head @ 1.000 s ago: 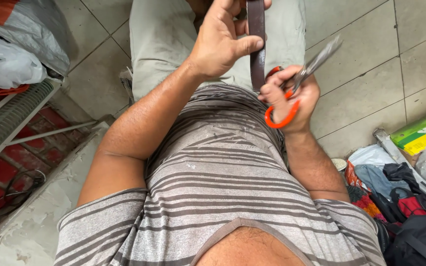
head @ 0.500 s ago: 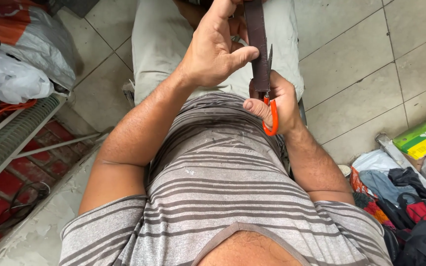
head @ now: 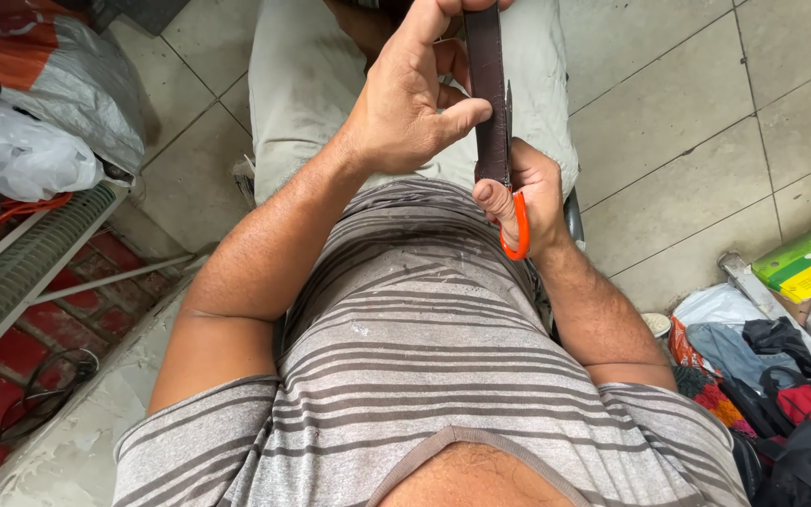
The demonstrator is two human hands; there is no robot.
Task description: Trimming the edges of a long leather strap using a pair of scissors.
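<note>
Overhead, left hand (head: 405, 103) pinching dark strap (head: 485, 84) — right hand (head: 527, 202) gripping orange-handled scissors (head: 516, 221)

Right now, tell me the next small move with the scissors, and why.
Probably squeeze the orange-handled scissors shut in the right hand: their blades lie along the edge of the dark strap, which the left hand pinches upright and taut.

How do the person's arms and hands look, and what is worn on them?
Both arms are bare from the short sleeves of a grey striped T-shirt down. The left hand and right hand wear no gloves; no ring, watch or bracelet shows.
</note>
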